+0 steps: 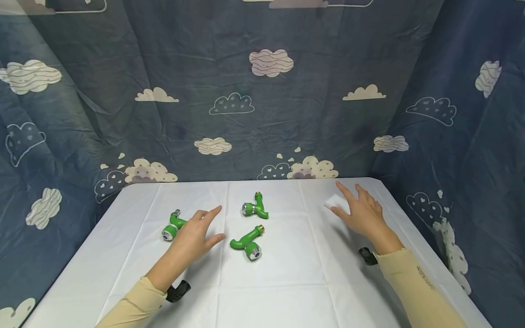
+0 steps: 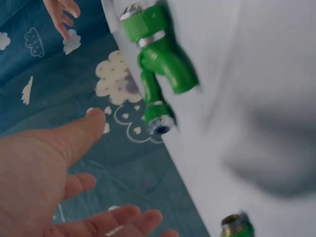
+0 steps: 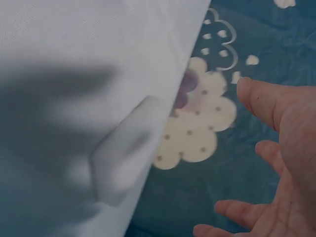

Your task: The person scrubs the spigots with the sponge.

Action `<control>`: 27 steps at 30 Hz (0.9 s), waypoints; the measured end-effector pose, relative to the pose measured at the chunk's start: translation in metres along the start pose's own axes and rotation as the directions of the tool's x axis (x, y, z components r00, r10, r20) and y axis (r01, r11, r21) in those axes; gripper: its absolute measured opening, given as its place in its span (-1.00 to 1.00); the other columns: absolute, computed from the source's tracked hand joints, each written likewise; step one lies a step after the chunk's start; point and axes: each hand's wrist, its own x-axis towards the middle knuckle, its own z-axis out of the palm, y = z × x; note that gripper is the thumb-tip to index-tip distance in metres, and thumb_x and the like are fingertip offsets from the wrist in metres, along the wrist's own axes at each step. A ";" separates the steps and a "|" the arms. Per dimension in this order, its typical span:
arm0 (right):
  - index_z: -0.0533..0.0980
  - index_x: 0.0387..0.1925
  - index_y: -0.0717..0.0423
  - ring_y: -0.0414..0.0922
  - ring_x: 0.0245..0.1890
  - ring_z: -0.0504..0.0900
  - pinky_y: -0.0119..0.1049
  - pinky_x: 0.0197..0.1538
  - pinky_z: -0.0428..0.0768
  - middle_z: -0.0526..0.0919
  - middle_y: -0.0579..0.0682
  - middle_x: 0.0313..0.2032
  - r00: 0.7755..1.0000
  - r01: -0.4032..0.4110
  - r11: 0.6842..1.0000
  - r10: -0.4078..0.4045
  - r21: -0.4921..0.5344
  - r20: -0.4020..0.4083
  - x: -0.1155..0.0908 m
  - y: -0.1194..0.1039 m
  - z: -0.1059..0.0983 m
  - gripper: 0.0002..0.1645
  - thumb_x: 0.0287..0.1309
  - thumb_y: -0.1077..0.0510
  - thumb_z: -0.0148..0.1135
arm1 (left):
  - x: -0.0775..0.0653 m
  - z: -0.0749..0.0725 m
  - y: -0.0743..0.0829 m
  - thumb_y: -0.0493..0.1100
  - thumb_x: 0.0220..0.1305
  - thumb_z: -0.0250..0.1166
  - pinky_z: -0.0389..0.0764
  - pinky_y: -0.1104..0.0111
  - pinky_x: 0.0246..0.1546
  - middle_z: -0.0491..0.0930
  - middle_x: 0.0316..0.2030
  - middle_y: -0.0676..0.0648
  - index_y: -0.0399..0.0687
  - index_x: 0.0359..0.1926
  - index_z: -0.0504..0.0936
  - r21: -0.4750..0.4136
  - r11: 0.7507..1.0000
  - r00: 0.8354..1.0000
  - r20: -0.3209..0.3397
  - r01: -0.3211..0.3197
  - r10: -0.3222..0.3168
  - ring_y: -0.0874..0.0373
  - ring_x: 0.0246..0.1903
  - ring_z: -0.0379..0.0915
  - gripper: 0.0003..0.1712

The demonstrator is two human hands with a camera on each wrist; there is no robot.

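Three green taps lie on the white-covered table. One tap (image 1: 249,242) is right of my left hand (image 1: 190,241), lying with its round knob toward me. Farther back is a second tap (image 1: 258,207), its knob pointing left. My left hand partly covers the third tap (image 1: 171,228), and its fingers reach out holding nothing. In the left wrist view two taps (image 2: 160,54) overlap at the top. My right hand (image 1: 362,214) hovers with spread fingers beside a small flat white piece (image 1: 337,203), whose kind I cannot tell; the right wrist view shows that white piece (image 3: 123,153) apart from the fingers.
The white table (image 1: 283,305) has rounded far corners. A dark blue cloth curtain (image 1: 311,118) with a cloud print hangs behind and along both sides. A black wrist strap or mount (image 1: 178,291) is on each forearm.
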 end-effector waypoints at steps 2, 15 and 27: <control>0.04 0.72 -0.14 0.68 0.48 0.16 0.70 0.35 0.24 0.02 0.61 0.57 1.000 -0.008 1.000 0.008 0.004 0.024 0.005 0.004 0.003 -0.02 0.50 -0.24 0.24 | 0.000 0.006 0.000 -0.03 0.31 0.57 0.75 -0.16 0.04 0.61 0.20 -0.38 -0.05 0.54 0.45 -0.012 1.000 1.000 0.016 -0.019 0.019 -0.31 0.07 0.69 -0.15; 0.09 0.69 -0.06 0.73 0.47 0.15 0.68 0.36 0.29 0.01 0.64 0.55 0.982 -0.055 0.998 0.057 -0.021 0.178 0.032 0.017 0.030 -0.09 0.51 -0.11 0.25 | -0.006 0.034 0.007 -0.03 0.28 0.59 0.78 -0.10 0.07 0.65 0.17 -0.29 -0.01 0.50 0.50 -0.046 0.994 0.992 0.066 -0.101 0.104 -0.21 0.08 0.70 -0.18; 0.21 0.66 -0.09 0.69 0.40 0.30 0.66 0.30 0.40 0.11 0.60 0.53 0.971 -0.068 0.997 0.077 -0.046 0.227 0.044 0.026 0.051 -0.20 0.50 0.04 0.22 | -0.010 0.044 0.008 0.00 0.32 0.56 0.78 -0.12 0.03 0.65 0.18 -0.26 0.04 0.51 0.50 -0.053 0.995 0.989 0.117 -0.084 0.090 -0.21 0.08 0.71 -0.21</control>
